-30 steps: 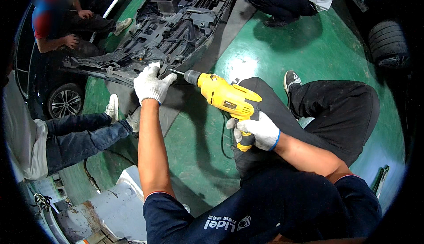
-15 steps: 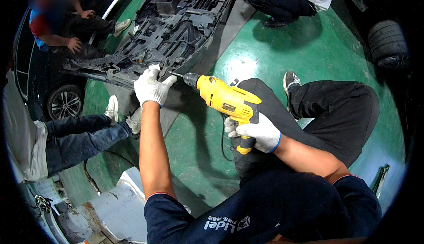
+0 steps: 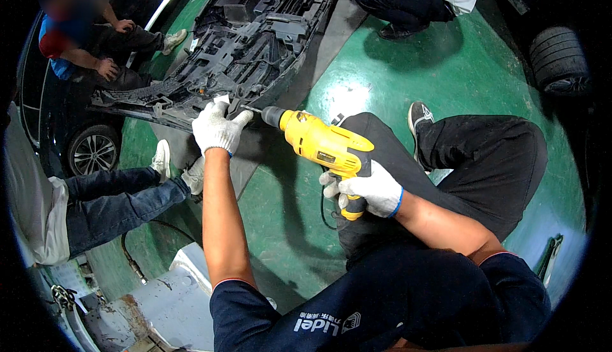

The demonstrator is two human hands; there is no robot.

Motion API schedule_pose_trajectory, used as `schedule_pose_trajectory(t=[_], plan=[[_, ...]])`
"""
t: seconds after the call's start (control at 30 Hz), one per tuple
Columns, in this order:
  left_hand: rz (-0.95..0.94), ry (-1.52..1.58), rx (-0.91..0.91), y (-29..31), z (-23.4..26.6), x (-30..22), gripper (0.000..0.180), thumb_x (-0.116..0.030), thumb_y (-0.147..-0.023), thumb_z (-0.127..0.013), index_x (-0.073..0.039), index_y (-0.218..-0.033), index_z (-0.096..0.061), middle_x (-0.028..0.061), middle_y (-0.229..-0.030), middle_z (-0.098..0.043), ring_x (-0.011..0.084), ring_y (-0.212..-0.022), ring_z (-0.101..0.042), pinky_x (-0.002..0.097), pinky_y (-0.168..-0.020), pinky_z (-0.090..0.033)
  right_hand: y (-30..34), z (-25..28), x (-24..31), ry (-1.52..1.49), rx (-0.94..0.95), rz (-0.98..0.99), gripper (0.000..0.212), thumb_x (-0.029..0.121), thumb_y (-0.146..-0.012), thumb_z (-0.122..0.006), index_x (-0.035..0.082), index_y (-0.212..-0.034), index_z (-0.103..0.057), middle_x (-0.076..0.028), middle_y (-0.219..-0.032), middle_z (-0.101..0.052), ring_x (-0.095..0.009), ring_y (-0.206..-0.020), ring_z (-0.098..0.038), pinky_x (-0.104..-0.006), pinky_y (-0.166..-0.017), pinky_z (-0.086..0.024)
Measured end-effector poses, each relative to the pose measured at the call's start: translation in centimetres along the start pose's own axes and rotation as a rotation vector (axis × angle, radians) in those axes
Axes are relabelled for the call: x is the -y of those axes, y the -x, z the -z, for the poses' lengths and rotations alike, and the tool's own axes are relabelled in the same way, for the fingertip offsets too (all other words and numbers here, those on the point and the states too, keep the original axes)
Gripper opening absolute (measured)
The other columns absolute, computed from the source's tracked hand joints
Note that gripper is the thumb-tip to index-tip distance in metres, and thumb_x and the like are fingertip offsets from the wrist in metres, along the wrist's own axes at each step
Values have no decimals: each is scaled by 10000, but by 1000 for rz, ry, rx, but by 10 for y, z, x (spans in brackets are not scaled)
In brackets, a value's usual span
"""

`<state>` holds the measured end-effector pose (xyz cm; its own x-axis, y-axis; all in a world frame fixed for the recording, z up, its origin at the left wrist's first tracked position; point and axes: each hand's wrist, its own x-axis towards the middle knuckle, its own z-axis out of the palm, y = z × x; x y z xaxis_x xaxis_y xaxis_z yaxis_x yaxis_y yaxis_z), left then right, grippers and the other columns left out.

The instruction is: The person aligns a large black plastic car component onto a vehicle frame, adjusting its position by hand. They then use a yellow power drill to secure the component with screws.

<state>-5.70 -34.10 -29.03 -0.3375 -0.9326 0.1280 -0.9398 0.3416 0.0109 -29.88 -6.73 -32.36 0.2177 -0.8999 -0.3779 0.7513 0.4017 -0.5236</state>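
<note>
My right hand (image 3: 373,189), in a white glove with a blue cuff, is wrapped round the grip of a yellow power drill (image 3: 328,142). Its black chuck (image 3: 273,116) holds a thin bit (image 3: 253,108) pointing left, with the tip close to my left thumb and the bumper's edge. My gloved left hand (image 3: 218,128) grips the near edge of a black car bumper (image 3: 255,52), thumb spread toward the bit; its other fingertips are partly hidden. A small white piece (image 3: 222,99) shows just beyond those fingers. Whether the bit touches the bumper, I cannot tell.
One person (image 3: 70,46) sits at the left beside a dark car (image 3: 54,129); another person's jeans (image 3: 121,202) extend in below. A third person (image 3: 408,1) squats at the far right of the bumper. Tyres (image 3: 560,59) stand right. A grey metal block (image 3: 159,307) lies lower left.
The drill and my right hand have shifted slightly left, bringing the bit a little closer to the bumper's edge. My left hand stays nearly in place.
</note>
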Motion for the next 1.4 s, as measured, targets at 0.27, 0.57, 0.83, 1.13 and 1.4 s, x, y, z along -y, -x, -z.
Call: schedule_pose_trajectory(t=[0.27,0.57,0.83,1.13,1.4], plan=[[29,-13,25,-1,2,-1,577,-585,-743,-854,-128,-1092,-801,122,-1110,-755,343,-1030,-724,447,-935,-556,-4,10,-10,3,-6,-32,597,51,-899,-723,75,-1465,-536,-98,-1144,-704,-209,-973,-725,-326,-763,-623],[28,-12,12,0,3,-1,556,-561,-750,-860,-135,-1102,-800,124,-1113,-759,346,-1037,-722,451,-928,-555,-7,13,-17,-11,-2,-30,567,83,-901,-748,78,-1436,-559,-84,-1131,-703,-208,-977,-719,-333,-771,-621],[2,-8,-19,0,-1,0,539,-571,-759,-851,-127,-1061,-799,115,-1076,-758,340,-1024,-724,448,-913,-557,-7,13,-17,7,4,-14,554,81,-903,-742,68,-1428,-567,-98,-1150,-701,-212,-1011,-719,-333,-774,-619],[25,4,-7,-1,-1,0,558,-593,-750,-843,-102,-1013,-800,122,-1055,-759,346,-984,-733,441,-886,-567,-7,8,-16,17,-13,-12,531,69,-900,-733,58,-1409,-581,-89,-1120,-704,-202,-976,-719,-333,-765,-619],[32,2,7,0,3,-3,556,-587,-753,-841,-105,-1028,-804,126,-1075,-762,356,-996,-732,443,-892,-568,-7,5,-17,-9,-33,-22,517,80,-893,-738,61,-1386,-583,-99,-1119,-702,-221,-969,-726,-346,-790,-629]])
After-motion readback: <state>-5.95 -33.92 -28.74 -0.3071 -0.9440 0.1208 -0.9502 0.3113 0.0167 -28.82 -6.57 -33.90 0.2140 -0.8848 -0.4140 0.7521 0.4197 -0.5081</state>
